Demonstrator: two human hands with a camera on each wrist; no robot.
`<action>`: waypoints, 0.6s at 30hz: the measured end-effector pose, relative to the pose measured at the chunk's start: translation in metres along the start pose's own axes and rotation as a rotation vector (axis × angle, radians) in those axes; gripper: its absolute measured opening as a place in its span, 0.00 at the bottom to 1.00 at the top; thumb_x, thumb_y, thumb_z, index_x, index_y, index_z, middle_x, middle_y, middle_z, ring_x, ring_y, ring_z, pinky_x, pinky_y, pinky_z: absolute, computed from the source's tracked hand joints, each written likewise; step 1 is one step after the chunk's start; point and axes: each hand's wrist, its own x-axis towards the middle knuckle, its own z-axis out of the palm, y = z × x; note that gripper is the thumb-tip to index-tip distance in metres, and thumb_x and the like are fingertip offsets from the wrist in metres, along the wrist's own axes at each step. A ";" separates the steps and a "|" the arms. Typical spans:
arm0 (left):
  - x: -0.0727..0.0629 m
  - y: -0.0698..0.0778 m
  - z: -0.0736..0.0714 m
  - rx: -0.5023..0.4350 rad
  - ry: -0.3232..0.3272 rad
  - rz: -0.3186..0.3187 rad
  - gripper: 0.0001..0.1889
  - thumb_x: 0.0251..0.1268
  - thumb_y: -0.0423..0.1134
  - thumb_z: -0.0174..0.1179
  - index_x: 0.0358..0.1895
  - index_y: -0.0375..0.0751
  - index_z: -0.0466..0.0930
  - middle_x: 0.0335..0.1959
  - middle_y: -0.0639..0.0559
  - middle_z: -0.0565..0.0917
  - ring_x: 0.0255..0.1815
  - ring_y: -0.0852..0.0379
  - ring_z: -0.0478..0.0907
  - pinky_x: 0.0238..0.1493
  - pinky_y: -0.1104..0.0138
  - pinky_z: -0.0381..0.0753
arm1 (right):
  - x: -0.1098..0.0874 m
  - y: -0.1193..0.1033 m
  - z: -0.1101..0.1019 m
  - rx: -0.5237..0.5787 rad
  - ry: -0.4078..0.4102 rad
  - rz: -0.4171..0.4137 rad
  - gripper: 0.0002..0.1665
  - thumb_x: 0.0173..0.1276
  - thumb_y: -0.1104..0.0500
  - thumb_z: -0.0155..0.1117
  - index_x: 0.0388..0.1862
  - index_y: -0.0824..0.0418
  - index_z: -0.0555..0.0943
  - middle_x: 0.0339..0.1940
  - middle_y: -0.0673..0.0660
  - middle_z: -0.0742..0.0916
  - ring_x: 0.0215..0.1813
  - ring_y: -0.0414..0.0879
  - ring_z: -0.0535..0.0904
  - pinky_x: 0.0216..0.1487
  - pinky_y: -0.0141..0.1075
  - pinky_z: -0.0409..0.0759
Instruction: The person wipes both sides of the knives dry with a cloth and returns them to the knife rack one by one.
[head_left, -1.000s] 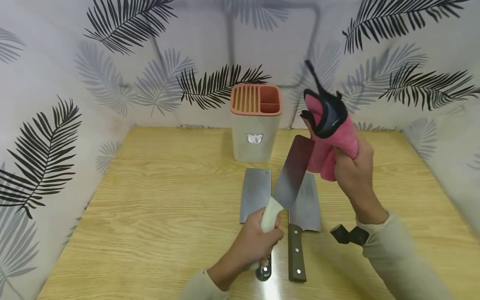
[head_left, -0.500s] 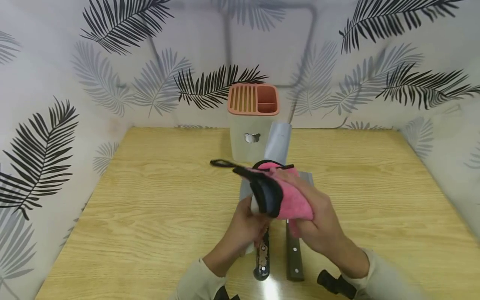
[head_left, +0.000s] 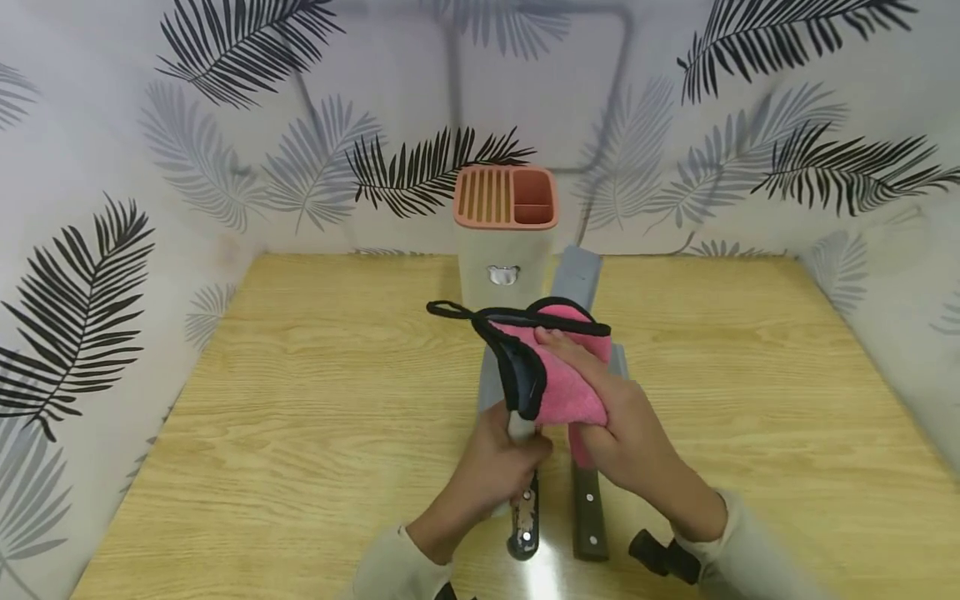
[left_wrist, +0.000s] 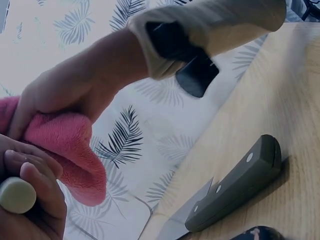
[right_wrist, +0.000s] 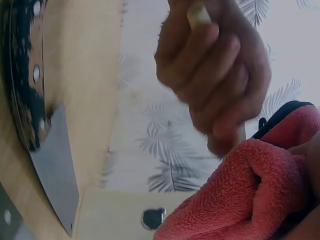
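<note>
Knife (head_left: 577,275) and cloth (head_left: 566,383) were held above the desk (head_left: 315,375). The left grip (head_left: 495,462) was clamped round the knife's pale handle; the right grip (head_left: 637,433) had the folded cloth pinched between thumb and fingers. In the head view, the cloth covered the middle of the held blade, and only the far end emerged beside the block (head_left: 498,258). Cloth and grips likewise concealed much of the blades of the cleaver (head_left: 525,521) and the dark knife (head_left: 589,517), both lying on the desk. The left wrist view showed the pale handle's butt projecting from curled fingers, but cut off the cleaver at its lower edge. The right wrist view revealed the cleaver's blade to its far corner, whereas the right grip was largely cropped and the block partly masked. The block's slotted top appeared only in the head view.
</note>
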 end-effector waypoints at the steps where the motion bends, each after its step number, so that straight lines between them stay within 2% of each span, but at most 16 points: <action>1: -0.001 0.001 0.001 0.007 0.004 -0.012 0.05 0.61 0.25 0.51 0.36 0.36 0.66 0.12 0.57 0.66 0.07 0.66 0.62 0.08 0.71 0.63 | 0.003 0.002 -0.003 -0.001 0.018 0.004 0.45 0.51 0.79 0.50 0.71 0.56 0.73 0.68 0.57 0.81 0.46 0.30 0.79 0.42 0.27 0.69; 2: -0.002 0.001 0.003 0.014 0.008 -0.023 0.05 0.60 0.25 0.51 0.36 0.35 0.66 0.13 0.56 0.66 0.08 0.66 0.62 0.08 0.71 0.63 | 0.006 0.005 -0.005 -0.001 0.034 0.012 0.45 0.52 0.79 0.51 0.71 0.55 0.73 0.68 0.57 0.81 0.42 0.30 0.76 0.41 0.26 0.69; 4: -0.004 0.002 0.006 0.008 0.003 -0.031 0.05 0.60 0.24 0.51 0.35 0.34 0.66 0.15 0.55 0.66 0.09 0.64 0.62 0.09 0.71 0.63 | 0.012 0.011 -0.011 0.005 0.071 0.029 0.43 0.56 0.78 0.52 0.71 0.55 0.73 0.67 0.57 0.81 0.44 0.29 0.78 0.45 0.22 0.72; 6: -0.005 0.002 0.009 0.003 0.005 -0.041 0.05 0.58 0.24 0.52 0.35 0.34 0.67 0.16 0.54 0.67 0.09 0.64 0.62 0.08 0.71 0.63 | 0.019 0.018 -0.019 -0.007 0.128 0.051 0.42 0.58 0.78 0.52 0.71 0.54 0.74 0.66 0.57 0.82 0.55 0.29 0.76 0.53 0.20 0.70; 9: -0.006 0.002 0.017 -0.012 -0.012 -0.046 0.05 0.58 0.24 0.52 0.33 0.36 0.67 0.16 0.55 0.67 0.10 0.65 0.62 0.08 0.72 0.63 | 0.029 0.030 -0.033 0.000 0.275 0.096 0.32 0.62 0.76 0.52 0.64 0.59 0.79 0.53 0.58 0.88 0.48 0.27 0.79 0.50 0.20 0.73; 11: -0.006 0.002 0.021 -0.014 -0.019 -0.052 0.05 0.58 0.25 0.52 0.32 0.37 0.67 0.16 0.56 0.67 0.09 0.66 0.62 0.07 0.73 0.63 | 0.035 0.036 -0.043 0.028 0.396 0.149 0.23 0.66 0.73 0.54 0.57 0.63 0.82 0.42 0.51 0.88 0.39 0.30 0.76 0.44 0.23 0.72; 13: -0.006 0.002 0.024 -0.018 -0.012 -0.056 0.05 0.57 0.25 0.52 0.31 0.37 0.68 0.16 0.57 0.67 0.10 0.66 0.62 0.07 0.73 0.62 | 0.039 0.038 -0.053 0.066 0.514 0.174 0.14 0.68 0.69 0.56 0.50 0.66 0.82 0.33 0.44 0.83 0.35 0.32 0.74 0.41 0.25 0.72; 15: -0.005 0.001 0.024 -0.034 0.001 -0.076 0.05 0.57 0.25 0.52 0.32 0.36 0.67 0.15 0.56 0.68 0.08 0.66 0.62 0.06 0.73 0.61 | 0.041 0.037 -0.061 0.113 0.612 0.174 0.08 0.69 0.67 0.57 0.43 0.63 0.83 0.31 0.39 0.80 0.34 0.33 0.75 0.40 0.26 0.72; 17: -0.004 0.000 0.022 -0.034 0.030 -0.096 0.05 0.57 0.25 0.53 0.32 0.37 0.68 0.15 0.55 0.68 0.08 0.66 0.62 0.05 0.73 0.61 | 0.041 0.031 -0.067 0.132 0.686 0.134 0.09 0.68 0.68 0.56 0.40 0.60 0.82 0.31 0.38 0.80 0.36 0.34 0.73 0.42 0.27 0.71; 18: -0.003 0.000 0.021 -0.042 0.038 -0.106 0.06 0.57 0.25 0.53 0.33 0.38 0.68 0.15 0.55 0.69 0.07 0.66 0.62 0.05 0.73 0.61 | 0.039 0.027 -0.068 0.132 0.711 0.103 0.09 0.67 0.69 0.55 0.40 0.63 0.82 0.31 0.38 0.79 0.36 0.34 0.73 0.42 0.27 0.71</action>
